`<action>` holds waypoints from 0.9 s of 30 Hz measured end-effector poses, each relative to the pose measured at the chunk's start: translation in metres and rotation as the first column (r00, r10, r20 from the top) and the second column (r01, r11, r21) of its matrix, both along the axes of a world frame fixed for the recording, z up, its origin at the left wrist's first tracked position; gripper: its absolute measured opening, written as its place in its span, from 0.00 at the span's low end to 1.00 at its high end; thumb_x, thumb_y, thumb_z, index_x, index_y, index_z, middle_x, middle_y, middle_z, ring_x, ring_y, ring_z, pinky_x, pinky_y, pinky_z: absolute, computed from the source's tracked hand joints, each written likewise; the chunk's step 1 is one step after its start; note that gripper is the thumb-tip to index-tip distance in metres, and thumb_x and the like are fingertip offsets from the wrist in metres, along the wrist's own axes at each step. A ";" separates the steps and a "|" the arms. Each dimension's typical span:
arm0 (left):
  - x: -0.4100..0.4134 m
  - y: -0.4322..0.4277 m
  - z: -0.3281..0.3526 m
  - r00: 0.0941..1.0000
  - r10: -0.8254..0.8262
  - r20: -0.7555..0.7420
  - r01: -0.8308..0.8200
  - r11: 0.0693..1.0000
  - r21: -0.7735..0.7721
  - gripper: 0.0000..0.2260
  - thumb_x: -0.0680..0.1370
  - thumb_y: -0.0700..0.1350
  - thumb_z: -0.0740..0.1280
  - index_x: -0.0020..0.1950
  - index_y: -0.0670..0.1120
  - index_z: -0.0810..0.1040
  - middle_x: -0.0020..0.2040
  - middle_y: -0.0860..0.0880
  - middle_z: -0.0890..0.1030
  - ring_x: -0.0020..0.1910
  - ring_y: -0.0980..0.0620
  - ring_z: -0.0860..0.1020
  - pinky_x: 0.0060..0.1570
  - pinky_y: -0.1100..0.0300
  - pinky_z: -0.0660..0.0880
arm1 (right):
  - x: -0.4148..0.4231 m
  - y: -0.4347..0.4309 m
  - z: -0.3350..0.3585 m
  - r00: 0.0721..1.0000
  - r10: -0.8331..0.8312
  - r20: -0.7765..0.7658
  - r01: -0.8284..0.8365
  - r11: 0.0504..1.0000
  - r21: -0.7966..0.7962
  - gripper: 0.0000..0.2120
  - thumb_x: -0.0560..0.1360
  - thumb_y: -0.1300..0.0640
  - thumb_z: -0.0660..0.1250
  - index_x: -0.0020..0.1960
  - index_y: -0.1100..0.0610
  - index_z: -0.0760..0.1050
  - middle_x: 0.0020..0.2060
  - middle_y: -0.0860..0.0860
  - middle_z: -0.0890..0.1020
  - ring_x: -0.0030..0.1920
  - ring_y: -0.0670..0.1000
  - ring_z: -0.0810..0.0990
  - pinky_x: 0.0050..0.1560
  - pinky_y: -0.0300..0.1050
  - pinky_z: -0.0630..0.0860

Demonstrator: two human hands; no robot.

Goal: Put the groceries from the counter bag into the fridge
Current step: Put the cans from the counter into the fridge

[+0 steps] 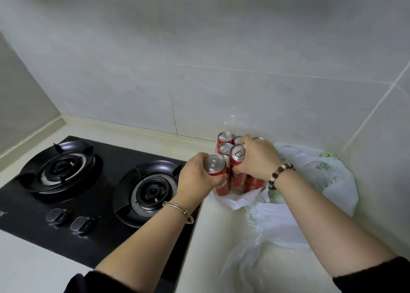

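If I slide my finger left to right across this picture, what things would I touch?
left burner → right burner → left hand → red cans → right hand → white plastic bag

Premises: domestic kitchen. Evidence: black glass two-burner gas hob (pixel 106 151) with round metal control knobs (pixel 80 224), set into cream stone table (pixel 213 237); pale grey glazed wall tiles (pixel 244 48) behind; white plastic grocery bag (pixel 332 181) in the corner.

We face a tiled kitchen corner.
Pale grey wall tiles (pixel 221 48) meet a cream counter (pixel 210 230); set into it on our left we see a black glass hob (pixel 106 157) with two burners (pixel 60 166) and two round knobs (pixel 55 216).
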State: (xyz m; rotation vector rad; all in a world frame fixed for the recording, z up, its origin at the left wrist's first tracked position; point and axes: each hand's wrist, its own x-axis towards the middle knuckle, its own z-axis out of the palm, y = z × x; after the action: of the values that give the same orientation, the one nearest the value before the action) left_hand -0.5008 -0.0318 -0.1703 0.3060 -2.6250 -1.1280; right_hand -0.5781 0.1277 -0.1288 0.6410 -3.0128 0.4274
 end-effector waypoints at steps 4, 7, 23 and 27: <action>0.023 -0.020 0.027 0.997 0.048 -0.067 -0.041 0.993 0.115 0.24 0.62 0.51 0.77 0.54 0.51 0.74 0.46 0.56 0.81 0.44 0.57 0.79 0.45 0.60 0.77 | 0.019 -0.015 0.031 0.998 0.026 0.058 -0.018 0.991 -0.133 0.26 0.63 0.46 0.73 0.56 0.51 0.68 0.43 0.47 0.79 0.43 0.51 0.77 0.40 0.45 0.74; 0.046 -0.041 0.042 0.991 0.090 -0.101 -0.071 0.981 0.181 0.23 0.64 0.48 0.77 0.55 0.52 0.73 0.46 0.58 0.79 0.45 0.63 0.78 0.44 0.68 0.75 | 0.037 -0.035 0.047 0.996 0.048 0.075 -0.030 0.975 -0.222 0.25 0.63 0.46 0.75 0.55 0.49 0.69 0.43 0.46 0.79 0.42 0.49 0.77 0.39 0.43 0.73; 0.296 -0.194 0.075 0.847 0.499 -0.181 -0.476 0.865 0.159 0.21 0.64 0.50 0.77 0.54 0.53 0.74 0.46 0.59 0.79 0.46 0.63 0.78 0.49 0.63 0.77 | 0.237 -0.231 0.087 0.836 0.547 0.044 -0.491 0.782 -0.382 0.21 0.64 0.51 0.75 0.55 0.48 0.73 0.42 0.44 0.80 0.44 0.46 0.79 0.43 0.39 0.75; 0.395 -0.227 0.080 0.737 0.647 -0.195 -0.627 0.762 0.161 0.21 0.65 0.52 0.77 0.53 0.54 0.73 0.46 0.61 0.78 0.46 0.63 0.77 0.47 0.66 0.76 | 0.315 -0.289 0.088 0.700 0.711 0.066 -0.619 0.651 -0.439 0.19 0.64 0.49 0.74 0.53 0.47 0.74 0.42 0.42 0.80 0.44 0.43 0.79 0.44 0.40 0.77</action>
State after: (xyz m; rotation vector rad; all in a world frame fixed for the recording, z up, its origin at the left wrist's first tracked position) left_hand -0.1059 -0.2593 -0.0899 0.9444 -1.9939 -0.9459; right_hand -0.2627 -0.1611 -0.0413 1.7712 -2.6091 1.1609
